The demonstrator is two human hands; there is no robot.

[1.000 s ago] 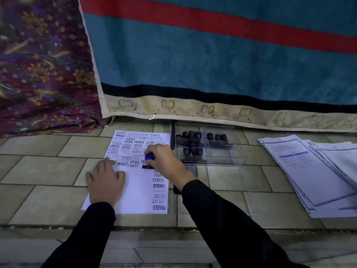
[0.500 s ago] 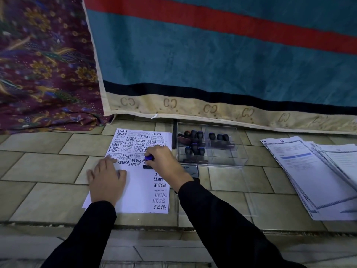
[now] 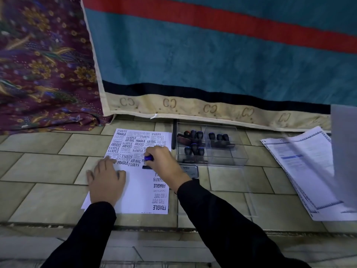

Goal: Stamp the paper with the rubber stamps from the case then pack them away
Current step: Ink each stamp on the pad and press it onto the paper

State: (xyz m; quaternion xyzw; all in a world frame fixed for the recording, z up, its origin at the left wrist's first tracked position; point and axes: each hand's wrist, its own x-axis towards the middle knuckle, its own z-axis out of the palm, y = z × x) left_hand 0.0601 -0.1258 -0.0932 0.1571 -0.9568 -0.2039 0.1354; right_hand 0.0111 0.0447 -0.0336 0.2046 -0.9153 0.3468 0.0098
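A white paper covered with black stamped words lies on the tiled floor. My right hand grips a rubber stamp with a blue handle, its dark base down on the paper near the middle. My left hand rests flat on the paper's left side, fingers spread. To the right stands a clear plastic case holding several dark-handled stamps upright in its compartments. An ink pad sits partly hidden behind my right wrist.
A teal and red striped cloth hangs behind, with a purple floral fabric at the left. A stack of printed sheets lies at the right. The case's clear lid lies flat in front of the case.
My right hand keeps the blue stamp on the same spot of the paper. The left hand stays flat. Only the camera has shifted slightly.
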